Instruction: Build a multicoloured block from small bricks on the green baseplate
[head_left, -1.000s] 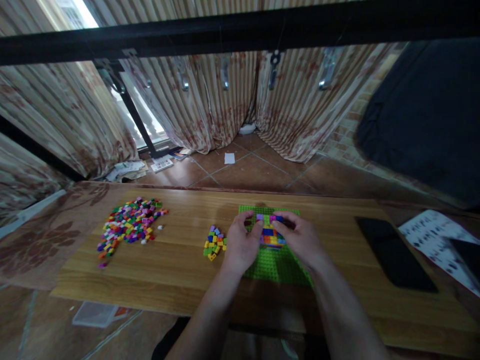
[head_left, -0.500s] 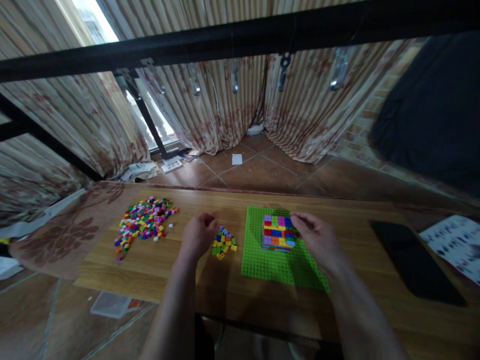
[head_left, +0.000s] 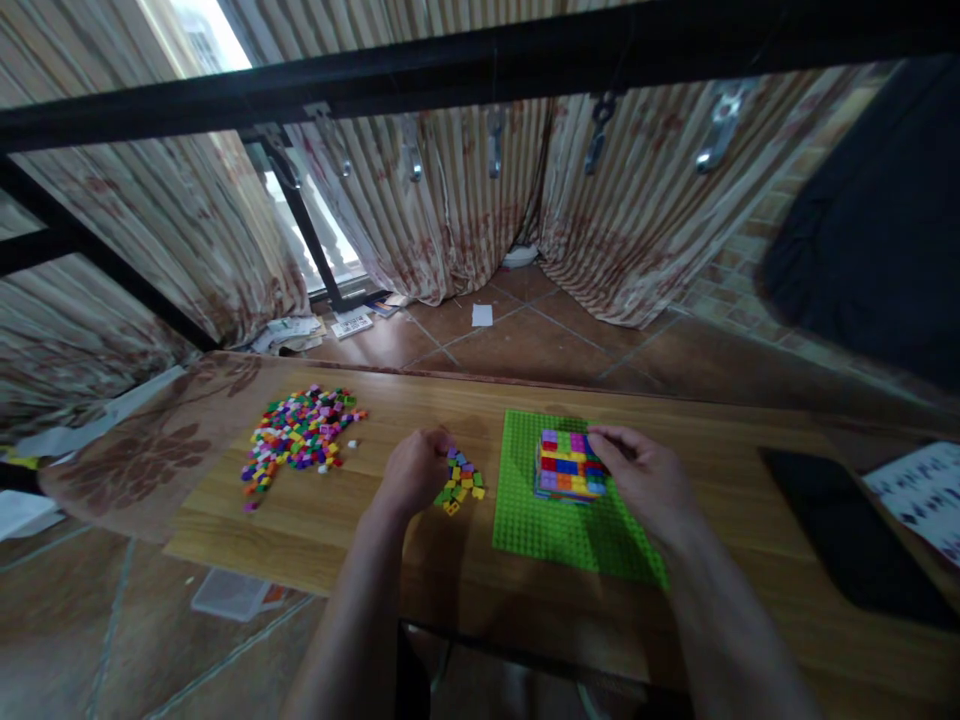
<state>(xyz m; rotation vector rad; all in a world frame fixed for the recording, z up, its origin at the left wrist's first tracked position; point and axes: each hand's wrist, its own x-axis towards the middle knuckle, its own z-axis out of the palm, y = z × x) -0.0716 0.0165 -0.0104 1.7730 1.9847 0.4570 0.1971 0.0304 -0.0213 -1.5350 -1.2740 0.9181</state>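
A green studded baseplate (head_left: 559, 520) lies on the wooden table (head_left: 465, 560). On it stands a block of stacked bricks (head_left: 566, 466) in purple, red, yellow, blue and orange. My right hand (head_left: 645, 478) rests against the block's right side, fingers curled onto its top edge. My left hand (head_left: 415, 468) is over a small pile of loose bricks (head_left: 461, 482) left of the baseplate, fingers bent down into it; what they pinch is hidden.
A larger heap of mixed coloured bricks (head_left: 300, 435) lies at the table's left. A black phone (head_left: 855, 540) and a printed sheet (head_left: 922, 490) lie at the right. Curtains and a black bar stand beyond the table's far edge.
My left hand left the stacked block and moved left to the small brick pile. My right hand stayed at the block. The view shifted slightly left.
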